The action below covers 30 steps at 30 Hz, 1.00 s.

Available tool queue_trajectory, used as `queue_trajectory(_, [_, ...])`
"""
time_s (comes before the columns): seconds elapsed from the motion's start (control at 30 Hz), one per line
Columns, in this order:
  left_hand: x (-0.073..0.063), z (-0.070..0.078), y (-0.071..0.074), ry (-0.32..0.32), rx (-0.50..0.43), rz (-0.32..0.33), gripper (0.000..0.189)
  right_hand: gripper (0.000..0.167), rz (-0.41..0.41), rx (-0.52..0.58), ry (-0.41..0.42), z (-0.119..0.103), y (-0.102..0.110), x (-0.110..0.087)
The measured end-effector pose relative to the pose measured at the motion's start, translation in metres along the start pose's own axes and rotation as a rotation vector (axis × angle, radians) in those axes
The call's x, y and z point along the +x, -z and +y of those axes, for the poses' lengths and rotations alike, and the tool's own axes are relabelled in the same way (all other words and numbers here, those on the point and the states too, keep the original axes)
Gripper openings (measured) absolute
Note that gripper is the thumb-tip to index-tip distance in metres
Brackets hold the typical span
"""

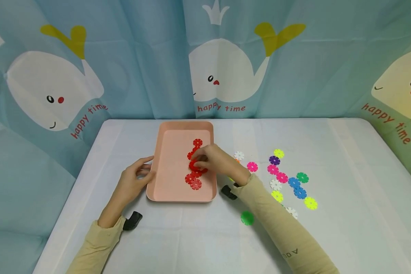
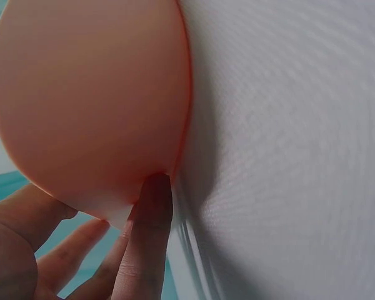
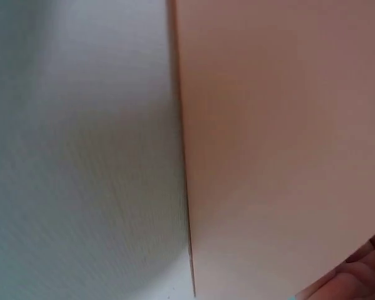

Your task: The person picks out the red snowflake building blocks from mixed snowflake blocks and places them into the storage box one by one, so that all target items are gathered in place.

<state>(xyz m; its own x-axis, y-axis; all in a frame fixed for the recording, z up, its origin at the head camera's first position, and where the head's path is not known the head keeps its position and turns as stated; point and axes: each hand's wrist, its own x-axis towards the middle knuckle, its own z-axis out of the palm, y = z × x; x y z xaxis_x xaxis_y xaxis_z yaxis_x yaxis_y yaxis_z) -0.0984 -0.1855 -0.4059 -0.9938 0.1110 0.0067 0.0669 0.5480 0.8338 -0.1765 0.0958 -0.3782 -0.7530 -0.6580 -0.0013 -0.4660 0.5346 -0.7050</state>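
Note:
A shallow pink tray [image 1: 171, 182] lies on the white table, holding several red notched plastic discs [image 1: 196, 184] in a rough column along its right half. My left hand [image 1: 131, 184] touches the tray's left side with its fingertips; in the left wrist view its fingers [image 2: 151, 237] rest against the tray's outer wall [image 2: 94, 94]. Over the tray's right rim reaches my right hand [image 1: 214, 158], pinching a red disc [image 1: 193, 165] between thumb and fingers just above the others. In the right wrist view, the pink wall [image 3: 275, 137] hides the discs and most of that hand.
To the tray's right lie several loose notched discs, among them a green disc [image 1: 247, 218], a purple disc [image 1: 274, 160], a blue disc [image 1: 299, 192] and a yellow disc [image 1: 310, 203]. The right forearm partly covers some. A blue whale-print curtain [image 1: 157, 76] hangs behind the table.

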Motion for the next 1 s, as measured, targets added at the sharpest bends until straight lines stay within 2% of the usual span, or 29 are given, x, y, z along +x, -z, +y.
queue_trajectory(0.2, [0.000,0.001,0.001,0.006,0.004,0.000,0.051,0.019,-0.035,0.031,0.011,-0.001,-0.004,0.003])
queue_trajectory(0.67, [0.000,0.001,0.001,-0.001,0.013,0.006,0.051,0.019,-0.023,-0.069,0.055,-0.004,-0.010,0.006])
queue_trajectory(1.0, [0.000,0.001,0.001,0.001,0.000,-0.002,0.051,0.023,-0.036,-0.041,0.016,-0.006,-0.011,0.006])
